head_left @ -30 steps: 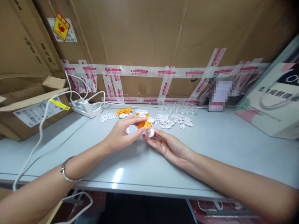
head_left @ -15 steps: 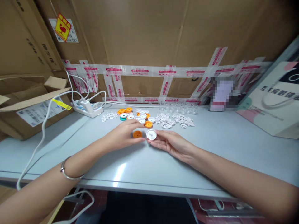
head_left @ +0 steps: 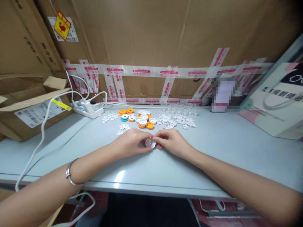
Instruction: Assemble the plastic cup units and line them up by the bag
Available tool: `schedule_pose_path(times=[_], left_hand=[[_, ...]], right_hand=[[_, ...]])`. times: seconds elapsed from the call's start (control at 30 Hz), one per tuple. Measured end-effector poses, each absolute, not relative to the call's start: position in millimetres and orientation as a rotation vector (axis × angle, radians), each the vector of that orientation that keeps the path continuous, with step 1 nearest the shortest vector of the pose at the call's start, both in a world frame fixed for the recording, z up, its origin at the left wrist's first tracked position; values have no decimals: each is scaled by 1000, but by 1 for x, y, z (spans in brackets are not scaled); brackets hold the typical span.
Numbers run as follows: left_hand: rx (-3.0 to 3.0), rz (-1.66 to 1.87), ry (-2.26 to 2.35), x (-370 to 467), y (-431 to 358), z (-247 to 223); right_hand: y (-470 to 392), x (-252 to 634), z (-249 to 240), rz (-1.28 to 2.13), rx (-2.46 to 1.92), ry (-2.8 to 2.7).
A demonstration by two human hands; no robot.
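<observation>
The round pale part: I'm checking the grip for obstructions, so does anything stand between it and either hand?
Nothing visible does. The left hand and right hand both have fingers at the round pale part; the orange and white discs lie beyond it, not between.

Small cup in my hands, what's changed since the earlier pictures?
The small cup has come nearer you; the right hand has turned over, and the left hand now holds the cup too. The left hand's orange cap no longer shows there. The white pieces and clear cups stayed put.
</observation>
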State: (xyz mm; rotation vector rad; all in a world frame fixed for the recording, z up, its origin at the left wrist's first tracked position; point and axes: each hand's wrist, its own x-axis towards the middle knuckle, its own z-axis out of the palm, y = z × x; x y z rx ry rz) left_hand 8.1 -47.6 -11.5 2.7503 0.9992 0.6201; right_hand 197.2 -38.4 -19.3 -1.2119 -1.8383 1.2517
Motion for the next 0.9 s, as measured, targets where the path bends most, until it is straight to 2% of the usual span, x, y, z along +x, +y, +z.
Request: schedule_pose_path(times=[0.13,0.33,0.7,0.9], left_hand=[[2758,519,1048,9,-49,-12],[2710,452,995,8,-48,-10],[2617,462,807,-2,-43,0],[2539,515,978,5,-47,-2]], right_hand=[[-38,205,-18,943,-1139,-2107],[-37,210,-16,781,-1083,-2304],[-37,210,-19,903,-1038,-2325],[-36,210,-21,963,-1064,-2301]])
